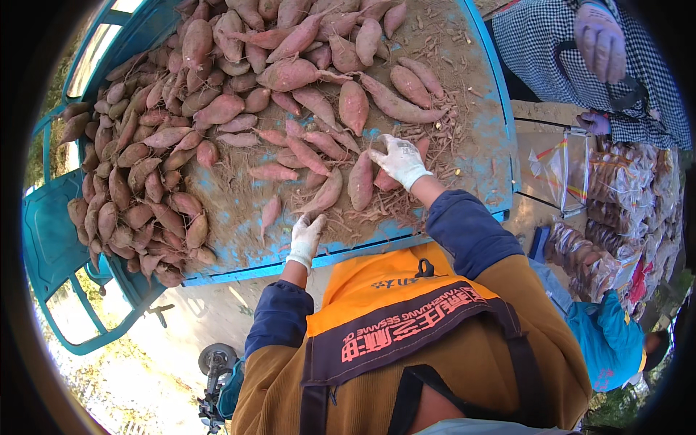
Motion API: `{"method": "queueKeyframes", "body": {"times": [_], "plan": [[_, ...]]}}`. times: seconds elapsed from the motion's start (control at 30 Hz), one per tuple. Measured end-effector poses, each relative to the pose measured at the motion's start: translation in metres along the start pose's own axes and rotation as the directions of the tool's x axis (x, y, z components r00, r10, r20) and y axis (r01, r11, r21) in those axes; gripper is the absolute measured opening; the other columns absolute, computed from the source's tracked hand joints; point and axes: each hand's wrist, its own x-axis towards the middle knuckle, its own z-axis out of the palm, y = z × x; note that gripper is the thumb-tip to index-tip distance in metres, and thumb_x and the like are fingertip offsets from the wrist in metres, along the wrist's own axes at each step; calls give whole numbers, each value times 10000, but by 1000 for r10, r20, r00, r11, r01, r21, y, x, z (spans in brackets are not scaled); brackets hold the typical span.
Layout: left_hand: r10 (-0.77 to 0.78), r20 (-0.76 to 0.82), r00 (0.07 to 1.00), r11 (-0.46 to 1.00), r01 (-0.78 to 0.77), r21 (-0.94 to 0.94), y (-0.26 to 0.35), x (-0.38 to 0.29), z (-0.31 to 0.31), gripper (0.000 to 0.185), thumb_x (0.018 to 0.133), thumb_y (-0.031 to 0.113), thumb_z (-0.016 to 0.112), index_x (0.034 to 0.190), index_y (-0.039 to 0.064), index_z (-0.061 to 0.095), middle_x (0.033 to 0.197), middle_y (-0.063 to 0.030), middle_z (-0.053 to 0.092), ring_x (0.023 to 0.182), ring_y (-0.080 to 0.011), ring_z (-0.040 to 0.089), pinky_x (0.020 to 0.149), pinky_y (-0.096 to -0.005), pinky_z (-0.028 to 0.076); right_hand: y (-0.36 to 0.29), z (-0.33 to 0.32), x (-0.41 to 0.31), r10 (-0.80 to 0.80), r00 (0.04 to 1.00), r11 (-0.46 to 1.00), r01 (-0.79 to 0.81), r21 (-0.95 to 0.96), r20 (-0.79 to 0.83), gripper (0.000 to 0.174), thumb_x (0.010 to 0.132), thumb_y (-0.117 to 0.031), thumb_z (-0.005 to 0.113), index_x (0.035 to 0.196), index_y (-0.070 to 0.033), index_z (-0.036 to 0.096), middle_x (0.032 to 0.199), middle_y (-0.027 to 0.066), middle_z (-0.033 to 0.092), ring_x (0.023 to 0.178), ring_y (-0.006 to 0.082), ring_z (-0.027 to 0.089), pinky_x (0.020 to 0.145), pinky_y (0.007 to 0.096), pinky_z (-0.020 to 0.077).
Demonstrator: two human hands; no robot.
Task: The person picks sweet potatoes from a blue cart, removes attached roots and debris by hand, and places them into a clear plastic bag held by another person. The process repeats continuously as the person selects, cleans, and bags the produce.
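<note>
Many reddish sweet potatoes lie on a soil-strewn blue cargo bed (228,244), heaped at the left and back. My left hand (306,237), in a white glove, is at the bed's near edge with thumb and fingers bent, close to the lower tip of a sweet potato (326,191); whether it grips that tip cannot be told. My right hand (399,159), gloved too, is spread palm down with its fingertips by the top of an upright-lying sweet potato (360,181). Partly under that hand lies another sweet potato (385,180). Thin roots and broken bits surround both hands.
The bed's blue metal rim (497,92) runs along the right and near sides. Beyond it stands a person in checked clothing (549,49), beside an open plastic bag on a frame (571,168). Filled clear bags (620,190) and a person in teal (603,342) are farther right.
</note>
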Motion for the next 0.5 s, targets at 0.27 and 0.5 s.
{"method": "queueKeyframes", "body": {"times": [0.27,0.5], "plan": [[174,80,982,975,-160,-152,-10,25,1,343,977,263,613,1227,27,614,1004,-60,702,887,-144,656,803,-289,520,3,43,53,60,980,891,-137,432,188,452,914,-371,630,1128,25,661,1111,202,687,1022,325,661,890,422,515],[236,342,909,817,5,-577,42,6,20,675,925,366,682,1456,46,416,1340,-132,557,1218,-215,554,946,-350,506,7,28,23,-39,943,92,-326,941,330,291,958,-214,647,1138,14,628,1049,83,674,908,236,672,785,393,573]]}}
